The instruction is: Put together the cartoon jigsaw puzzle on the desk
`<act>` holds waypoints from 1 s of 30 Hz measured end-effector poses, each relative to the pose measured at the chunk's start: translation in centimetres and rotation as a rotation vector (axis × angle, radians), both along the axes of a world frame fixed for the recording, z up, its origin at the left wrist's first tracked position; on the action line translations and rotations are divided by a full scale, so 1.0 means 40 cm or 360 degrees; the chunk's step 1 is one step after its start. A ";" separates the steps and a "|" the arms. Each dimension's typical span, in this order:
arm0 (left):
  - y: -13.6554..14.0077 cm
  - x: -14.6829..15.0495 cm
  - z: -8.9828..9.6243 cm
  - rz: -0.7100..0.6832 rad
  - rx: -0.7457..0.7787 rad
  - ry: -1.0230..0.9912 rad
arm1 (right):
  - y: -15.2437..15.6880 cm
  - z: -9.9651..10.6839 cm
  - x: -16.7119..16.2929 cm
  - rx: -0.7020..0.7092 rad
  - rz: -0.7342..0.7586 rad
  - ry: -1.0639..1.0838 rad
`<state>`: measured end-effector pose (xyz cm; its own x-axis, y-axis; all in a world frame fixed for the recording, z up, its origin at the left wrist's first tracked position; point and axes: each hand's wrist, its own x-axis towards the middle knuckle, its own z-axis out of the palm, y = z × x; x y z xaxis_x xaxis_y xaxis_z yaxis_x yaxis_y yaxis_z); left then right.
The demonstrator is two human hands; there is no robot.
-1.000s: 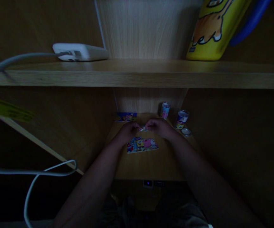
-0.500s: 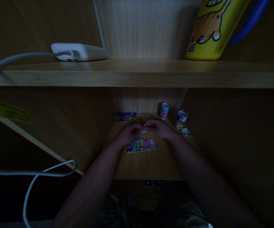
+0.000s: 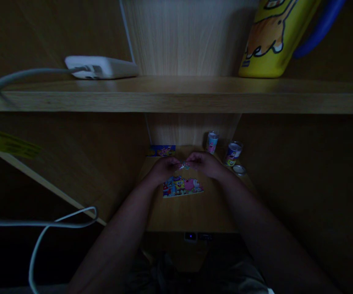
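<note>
Between my two hands, above the wooden desk, is a small pale, coloured puzzle piece (image 3: 185, 165). My left hand (image 3: 165, 169) pinches its left side with thumb and fingers. From the other side, my right hand (image 3: 206, 164) is closed on it in a like pinch. Just below the hands lies a partly joined cartoon jigsaw puzzle (image 3: 183, 186), its front edge straight and its far edge uneven. Fine detail of the piece is lost in the dim light.
A blue cartoon picture card (image 3: 162, 151) lies at the back left. Two printed cans, one pink and blue (image 3: 212, 143) and one dark blue (image 3: 234, 154), stand back right beside a round lid (image 3: 239, 170). Overhead, a shelf (image 3: 176, 102) carries a yellow cup (image 3: 265, 45) and a white corded device (image 3: 103, 67).
Both hands have shifted slightly, and more of the piece's coloured face shows between the fingertips. The puzzle, cans and card have stayed put.
</note>
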<state>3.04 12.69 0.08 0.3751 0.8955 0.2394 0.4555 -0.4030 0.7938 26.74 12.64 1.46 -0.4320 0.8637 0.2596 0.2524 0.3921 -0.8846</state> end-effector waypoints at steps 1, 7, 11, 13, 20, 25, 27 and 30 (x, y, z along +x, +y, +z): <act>0.004 -0.005 -0.002 0.0047 0.0007 0.0017 | 0.001 -0.002 0.001 -0.0021 -0.0002 -0.0003; 0.010 -0.032 0.005 0.0431 0.0133 0.0151 | 0.017 -0.035 0.010 -0.0178 0.0027 -0.0165; 0.009 -0.036 0.014 0.0529 0.0153 0.0211 | 0.024 -0.047 0.022 -0.0094 0.0057 -0.0309; 0.011 -0.036 0.014 0.0552 0.0161 0.0230 | 0.025 -0.048 0.028 -0.0045 0.0053 -0.0385; 0.019 -0.044 0.008 0.0631 0.0179 0.0282 | 0.026 -0.046 0.037 -0.0019 0.0006 -0.0481; 0.021 -0.043 0.010 0.0616 0.0198 0.0320 | 0.005 -0.020 0.031 -0.0183 0.0178 -0.0481; 0.021 -0.040 0.011 0.0585 0.0202 0.0337 | -0.004 -0.012 0.029 -0.0260 0.0246 -0.0511; 0.020 -0.036 0.011 0.0541 0.0205 0.0374 | -0.011 -0.008 0.026 -0.0314 0.0276 -0.0573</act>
<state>1.61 13.48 0.52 0.1217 0.9460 0.3006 0.7418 -0.2879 0.6057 27.79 12.22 1.15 -0.6076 0.7883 -0.0965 0.5032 0.2881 -0.8147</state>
